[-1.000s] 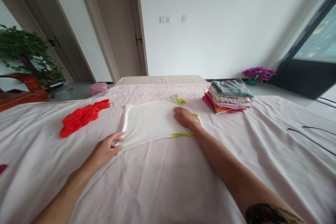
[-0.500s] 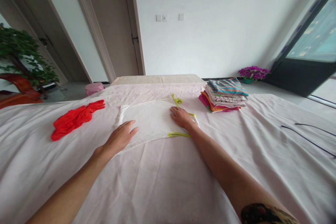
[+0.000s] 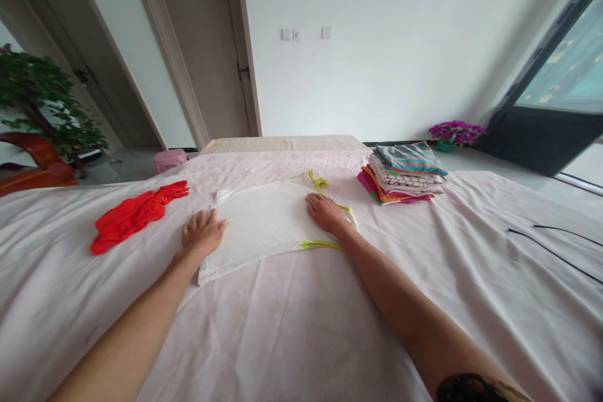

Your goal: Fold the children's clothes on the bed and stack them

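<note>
A white tank top (image 3: 264,220) with yellow-green trim lies spread on the pale pink sheet (image 3: 264,326), its straps toward the right. My left hand (image 3: 203,232) rests at the garment's left hem, fingers spread and pointing away from me. On the strap end lies my right hand (image 3: 325,212), palm down with the fingers stretched out flat. A crumpled red garment (image 3: 136,213) sits to the left of my left hand. Beyond my right hand stands a stack of folded clothes (image 3: 405,176), with a blue-and-orange striped piece on top.
Dark cords (image 3: 556,254) lie on the sheet at the right. Past the far edge are a pink stool (image 3: 170,160), purple flowers (image 3: 456,132) in a green pot and a white wall (image 3: 367,75). A wooden chair (image 3: 42,160) and a leafy plant (image 3: 42,94) stand at the left.
My left hand has slid left across the white tank top to its hem, and its fingers have spread. My right hand stays on the strap end.
</note>
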Demonstrator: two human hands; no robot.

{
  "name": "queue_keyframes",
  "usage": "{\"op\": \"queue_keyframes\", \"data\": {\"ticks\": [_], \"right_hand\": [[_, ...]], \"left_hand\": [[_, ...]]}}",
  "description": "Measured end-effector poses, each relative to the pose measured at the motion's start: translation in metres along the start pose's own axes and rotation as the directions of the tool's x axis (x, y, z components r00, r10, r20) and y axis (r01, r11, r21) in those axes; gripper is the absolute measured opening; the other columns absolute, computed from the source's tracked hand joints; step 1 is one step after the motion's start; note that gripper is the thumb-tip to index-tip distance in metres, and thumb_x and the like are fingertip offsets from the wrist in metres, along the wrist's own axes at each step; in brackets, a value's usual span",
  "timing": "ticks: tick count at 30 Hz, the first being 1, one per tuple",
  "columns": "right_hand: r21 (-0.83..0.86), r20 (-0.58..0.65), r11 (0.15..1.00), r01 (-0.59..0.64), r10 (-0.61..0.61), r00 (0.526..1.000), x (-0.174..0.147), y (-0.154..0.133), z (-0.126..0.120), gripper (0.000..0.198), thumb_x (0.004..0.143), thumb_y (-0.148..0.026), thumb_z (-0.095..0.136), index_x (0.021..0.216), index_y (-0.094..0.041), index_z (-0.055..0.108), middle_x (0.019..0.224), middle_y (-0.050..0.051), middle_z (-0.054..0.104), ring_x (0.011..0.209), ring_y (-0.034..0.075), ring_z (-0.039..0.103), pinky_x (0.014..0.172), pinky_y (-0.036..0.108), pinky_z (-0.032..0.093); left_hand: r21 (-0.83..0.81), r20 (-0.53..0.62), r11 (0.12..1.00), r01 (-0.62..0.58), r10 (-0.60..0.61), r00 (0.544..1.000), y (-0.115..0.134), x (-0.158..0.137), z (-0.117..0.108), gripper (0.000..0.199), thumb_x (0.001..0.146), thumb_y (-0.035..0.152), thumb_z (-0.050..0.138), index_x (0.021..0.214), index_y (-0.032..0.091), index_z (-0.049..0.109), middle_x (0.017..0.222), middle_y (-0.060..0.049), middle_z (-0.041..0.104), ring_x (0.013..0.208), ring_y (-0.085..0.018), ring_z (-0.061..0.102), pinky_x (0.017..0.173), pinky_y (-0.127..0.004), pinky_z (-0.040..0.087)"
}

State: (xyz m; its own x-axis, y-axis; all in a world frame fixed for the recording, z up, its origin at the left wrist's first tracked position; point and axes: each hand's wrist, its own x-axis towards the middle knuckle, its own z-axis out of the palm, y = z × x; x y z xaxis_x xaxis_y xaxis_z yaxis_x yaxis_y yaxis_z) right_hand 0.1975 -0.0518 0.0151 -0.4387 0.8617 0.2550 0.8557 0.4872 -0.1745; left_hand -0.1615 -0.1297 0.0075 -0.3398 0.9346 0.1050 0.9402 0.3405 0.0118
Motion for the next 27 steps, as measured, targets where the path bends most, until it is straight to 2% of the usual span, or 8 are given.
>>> {"op": "queue_keyframes", "data": {"ticks": [2,4,6,10,14,17,22,27], "right_hand": [[0.005,-0.001,1.000,-0.004,0.004,1.000,0.000,0.000,0.000,0.033,0.097,-0.028,0.042,0.127,-0.021,0.055,0.140,0.010,0.053,0.128,0.022,0.049,0.106,0.035,0.035],[0.008,-0.004,1.000,-0.007,0.007,1.000,0.000,-0.001,0.000,0.034,0.097,-0.028,0.042,0.127,-0.021,0.055,0.140,0.011,0.053,0.128,0.022,0.049,0.106,0.035,0.035],[0.008,-0.007,1.000,-0.008,0.008,1.000,0.000,-0.001,0.000,0.034,0.097,-0.028,0.042,0.127,-0.021,0.055,0.140,0.010,0.053,0.128,0.022,0.049,0.106,0.035,0.035],[0.015,-0.009,1.000,-0.009,0.009,1.000,-0.002,-0.001,0.000,0.034,0.097,-0.028,0.041,0.128,-0.022,0.054,0.141,0.009,0.053,0.128,0.021,0.049,0.107,0.034,0.035],[0.025,-0.014,1.000,0.005,-0.005,1.000,-0.001,0.001,0.001,0.034,0.098,-0.029,0.041,0.129,-0.022,0.054,0.140,0.009,0.053,0.128,0.021,0.048,0.107,0.035,0.035],[0.029,-0.017,1.000,0.012,-0.011,1.000,0.000,0.002,0.002,0.035,0.098,-0.029,0.041,0.129,-0.022,0.054,0.140,0.009,0.053,0.128,0.022,0.048,0.107,0.036,0.035],[0.023,-0.017,1.000,0.013,-0.012,1.000,0.001,0.004,0.003,0.035,0.097,-0.029,0.042,0.129,-0.022,0.054,0.141,0.008,0.053,0.128,0.022,0.048,0.107,0.035,0.034],[0.018,-0.019,1.000,0.011,-0.011,1.000,0.000,0.004,0.002,0.034,0.097,-0.029,0.042,0.128,-0.023,0.055,0.140,0.008,0.053,0.127,0.021,0.048,0.107,0.035,0.035]], "left_hand": [[0.001,-0.009,1.000,0.023,-0.023,1.000,0.002,0.006,-0.008,0.065,0.095,0.050,0.029,0.145,0.010,0.042,0.150,-0.024,0.039,0.139,-0.042,0.032,0.109,-0.060,0.025],[0.003,-0.046,1.000,-0.023,0.023,0.999,0.015,0.011,-0.015,0.063,0.094,0.044,0.033,0.143,0.007,0.042,0.152,-0.026,0.036,0.142,-0.041,0.026,0.112,-0.059,0.020],[-0.023,-0.079,0.991,-0.129,0.126,0.989,0.036,0.015,-0.018,0.060,0.095,0.040,0.032,0.145,0.007,0.040,0.154,-0.024,0.032,0.145,-0.038,0.023,0.115,-0.055,0.017],[-0.101,-0.056,0.929,-0.355,0.351,0.935,0.084,0.019,-0.011,0.061,0.096,0.045,0.032,0.147,0.011,0.039,0.155,-0.020,0.035,0.144,-0.032,0.029,0.114,-0.046,0.025],[-0.141,-0.013,0.869,-0.474,0.477,0.879,0.107,0.028,0.005,0.061,0.096,0.051,0.035,0.149,0.021,0.038,0.159,-0.011,0.030,0.147,-0.027,0.024,0.116,-0.042,0.022],[-0.155,0.007,0.877,-0.456,0.462,0.887,0.099,0.047,0.013,0.061,0.096,0.054,0.031,0.150,0.025,0.035,0.160,-0.009,0.027,0.148,-0.028,0.022,0.117,-0.045,0.018],[-0.152,0.025,0.948,-0.279,0.286,0.958,0.059,0.083,0.014,0.063,0.096,0.053,0.029,0.150,0.021,0.035,0.159,-0.015,0.028,0.146,-0.033,0.023,0.116,-0.053,0.017],[-0.154,-0.001,0.972,-0.177,0.179,0.984,0.035,0.084,0.007,0.065,0.098,0.049,0.027,0.148,0.009,0.035,0.156,-0.024,0.028,0.143,-0.040,0.024,0.111,-0.060,0.019]]}}
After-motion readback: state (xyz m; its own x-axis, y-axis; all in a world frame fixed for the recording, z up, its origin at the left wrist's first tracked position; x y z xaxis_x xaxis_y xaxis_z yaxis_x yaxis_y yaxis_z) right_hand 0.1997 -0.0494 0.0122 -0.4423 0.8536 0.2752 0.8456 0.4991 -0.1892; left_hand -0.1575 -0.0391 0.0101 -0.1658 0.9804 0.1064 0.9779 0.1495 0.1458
